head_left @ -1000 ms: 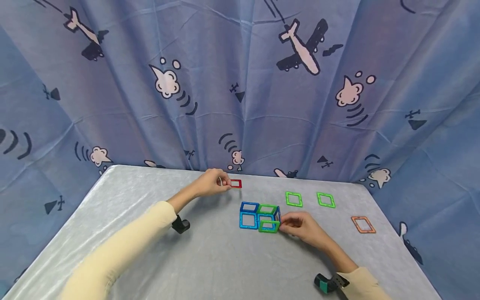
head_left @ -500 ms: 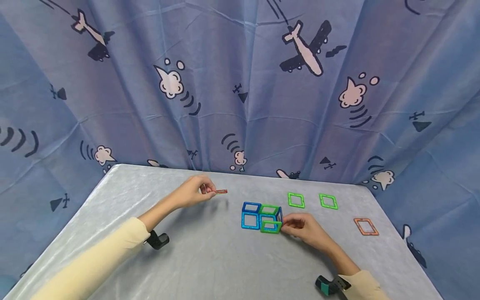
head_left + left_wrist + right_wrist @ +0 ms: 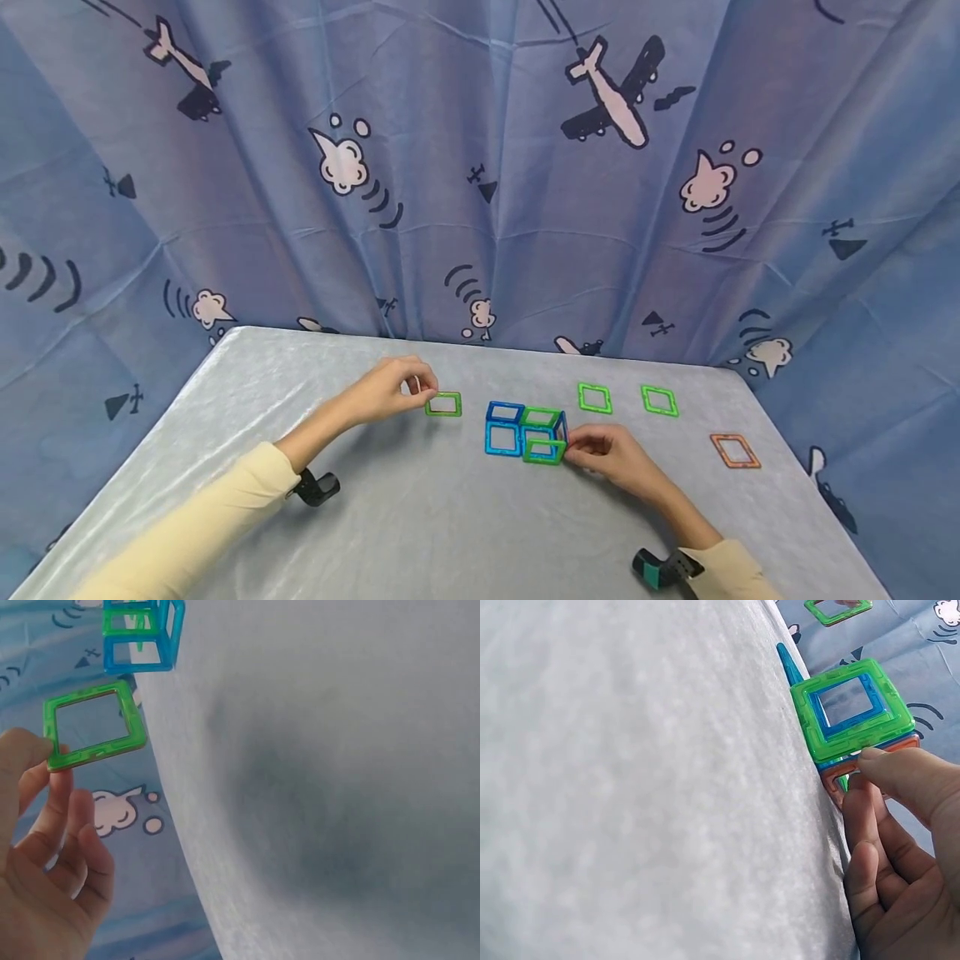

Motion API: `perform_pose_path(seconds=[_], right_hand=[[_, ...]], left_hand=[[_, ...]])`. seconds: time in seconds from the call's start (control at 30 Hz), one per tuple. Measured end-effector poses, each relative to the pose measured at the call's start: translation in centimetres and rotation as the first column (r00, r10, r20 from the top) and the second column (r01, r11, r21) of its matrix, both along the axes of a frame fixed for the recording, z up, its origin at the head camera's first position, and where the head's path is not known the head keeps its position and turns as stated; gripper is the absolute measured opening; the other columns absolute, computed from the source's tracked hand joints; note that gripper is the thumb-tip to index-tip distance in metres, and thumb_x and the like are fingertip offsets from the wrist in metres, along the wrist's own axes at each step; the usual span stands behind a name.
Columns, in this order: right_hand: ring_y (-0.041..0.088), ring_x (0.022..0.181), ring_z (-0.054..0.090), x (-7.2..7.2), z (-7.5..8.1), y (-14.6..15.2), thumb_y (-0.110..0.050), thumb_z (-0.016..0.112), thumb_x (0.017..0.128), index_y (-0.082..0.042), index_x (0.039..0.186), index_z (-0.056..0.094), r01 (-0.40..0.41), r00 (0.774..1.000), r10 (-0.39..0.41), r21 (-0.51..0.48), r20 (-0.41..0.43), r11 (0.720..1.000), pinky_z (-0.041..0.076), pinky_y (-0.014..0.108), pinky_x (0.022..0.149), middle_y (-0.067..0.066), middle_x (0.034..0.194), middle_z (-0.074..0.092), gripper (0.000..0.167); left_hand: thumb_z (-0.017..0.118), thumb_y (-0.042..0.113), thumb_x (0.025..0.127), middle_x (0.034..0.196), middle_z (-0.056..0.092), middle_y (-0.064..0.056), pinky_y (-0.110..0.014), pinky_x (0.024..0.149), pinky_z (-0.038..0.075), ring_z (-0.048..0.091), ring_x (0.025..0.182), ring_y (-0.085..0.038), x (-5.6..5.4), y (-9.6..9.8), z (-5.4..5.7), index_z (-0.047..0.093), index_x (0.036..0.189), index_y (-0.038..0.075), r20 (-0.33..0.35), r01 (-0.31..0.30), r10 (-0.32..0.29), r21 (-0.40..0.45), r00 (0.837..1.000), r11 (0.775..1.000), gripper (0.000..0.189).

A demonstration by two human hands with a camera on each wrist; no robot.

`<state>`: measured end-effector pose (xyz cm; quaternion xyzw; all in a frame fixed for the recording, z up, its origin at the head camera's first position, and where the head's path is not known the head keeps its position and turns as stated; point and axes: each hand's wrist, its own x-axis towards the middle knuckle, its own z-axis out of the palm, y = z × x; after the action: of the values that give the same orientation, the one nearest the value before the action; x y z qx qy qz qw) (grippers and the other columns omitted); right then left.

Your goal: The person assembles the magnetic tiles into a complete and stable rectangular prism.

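While blue curtain [image 3: 435,125] backs pale tabletop [image 3: 420,525], the left hand [image 3: 392,388] pinches a green frame [image 3: 133,718] — the right hand [image 3: 611,455], seemingly, joined frames [image 3: 521,438].

No lettering, brand or number can be read in any view. Pictorial marks only are borne by blue curtain [image 3: 435,200]: planes [image 3: 617,104], cloud puffs [image 3: 343,169], curved strokes [image 3: 723,241], dark triangles [image 3: 847,248], small crossed-bar figures [image 3: 837,227]. No wording can be made out on green frame [image 3: 133,724], orange frame [image 3: 829,781] or desk [image 3: 420,533]. Black wrist devices [image 3: 317,488] are shown too small for labels to be told.
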<state>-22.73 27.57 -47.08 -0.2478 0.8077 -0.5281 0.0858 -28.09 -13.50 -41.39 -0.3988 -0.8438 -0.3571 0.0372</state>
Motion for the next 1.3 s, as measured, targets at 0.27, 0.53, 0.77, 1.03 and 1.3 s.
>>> perform_pose_path(seconds=[0.27,0.53,0.77,1.03,1.3], right_hand=[[0.02,0.083,0.069,0.0,-0.1,-0.1,0.0,0.072,0.093,0.006,0.111,0.072,-0.015,1.0,0.015,-0.016,-0.011,1.0,0.056,0.027,0.068,0.018,0.101,0.072,0.018],[0.02,0.082,0.069,0.2,-0.2,-0.2,0.001,0.073,0.092,0.006,0.11,0.072,-0.02,1.0,0.019,-0.026,-0.023,0.999,0.056,0.027,0.067,0.02,0.1,0.072,0.018],[0.021,0.082,0.07,0.1,-0.6,0.1,-0.001,0.073,0.093,0.005,0.109,0.072,-0.009,1.0,0.009,-0.019,-0.021,1.0,0.056,0.028,0.067,0.017,0.099,0.072,0.017],[0.021,0.082,0.07,-0.1,-0.7,0.3,-0.002,0.073,0.093,0.003,0.11,0.073,-0.001,1.0,0.001,-0.004,-0.01,1.0,0.057,0.029,0.068,0.015,0.099,0.073,0.018],[0.023,0.082,0.07,-0.1,0.0,-0.1,0.002,0.072,0.093,0.006,0.111,0.072,-0.026,0.999,0.025,-0.032,-0.022,0.999,0.056,0.028,0.067,0.02,0.1,0.072,0.019]], left_hand=[[0.071,0.012,0.096,0.093,0.066,0.011,-0.039,0.071,0.056,0.062,0.082,-0.009,0.1,1.2,-0.2,0.075,0.097,0.013,0.037,0.033,-0.031,-0.044,0.999,0.998,0.005],[0.071,0.013,0.096,0.093,0.066,0.011,-0.026,0.065,0.053,0.061,0.08,-0.007,0.5,2.2,-0.3,0.076,0.097,0.014,0.01,0.063,-0.063,-0.051,0.998,0.997,0.005],[0.071,0.012,0.096,0.092,0.065,0.012,-0.025,0.066,0.053,0.06,0.081,-0.006,0.4,3.8,-0.8,0.075,0.097,0.017,0.023,0.113,-0.112,-0.045,0.993,0.993,0.006],[0.072,0.012,0.096,0.092,0.064,0.011,-0.024,0.067,0.053,0.06,0.081,-0.006,0.7,5.3,-1.2,0.074,0.096,0.017,0.035,0.144,-0.144,0.003,0.989,0.99,0.005],[0.074,0.009,0.094,0.09,0.063,0.01,-0.024,0.065,0.054,0.06,0.08,-0.006,0.8,6.1,-2.1,0.073,0.094,0.016,0.062,0.166,-0.169,0.052,0.984,0.985,0.007]])
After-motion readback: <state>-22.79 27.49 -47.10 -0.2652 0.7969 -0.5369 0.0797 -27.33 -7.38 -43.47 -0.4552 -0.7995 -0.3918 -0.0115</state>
